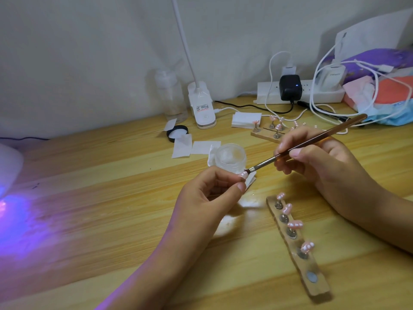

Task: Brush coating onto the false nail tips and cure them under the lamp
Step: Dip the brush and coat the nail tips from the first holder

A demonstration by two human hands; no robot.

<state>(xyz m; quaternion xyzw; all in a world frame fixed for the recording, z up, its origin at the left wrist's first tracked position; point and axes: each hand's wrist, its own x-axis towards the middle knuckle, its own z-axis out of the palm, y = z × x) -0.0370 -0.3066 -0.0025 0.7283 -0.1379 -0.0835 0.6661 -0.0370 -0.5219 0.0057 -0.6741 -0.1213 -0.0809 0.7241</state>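
My left hand pinches a small stand topped with a pink false nail tip between thumb and fingers. My right hand grips a brown-handled brush, and its bristles touch that tip. Just behind them sits an open glass jar of clear gel. A wooden holder strip lies near my right wrist with several pink tips on stands and one bare magnet. The curing lamp sits at the far left edge, casting purple light on the desk.
A second wooden holder with tips stands behind my right hand. White wipes, a black jar lid, a clear bottle, a clip desk lamp and a power strip with cables line the back.
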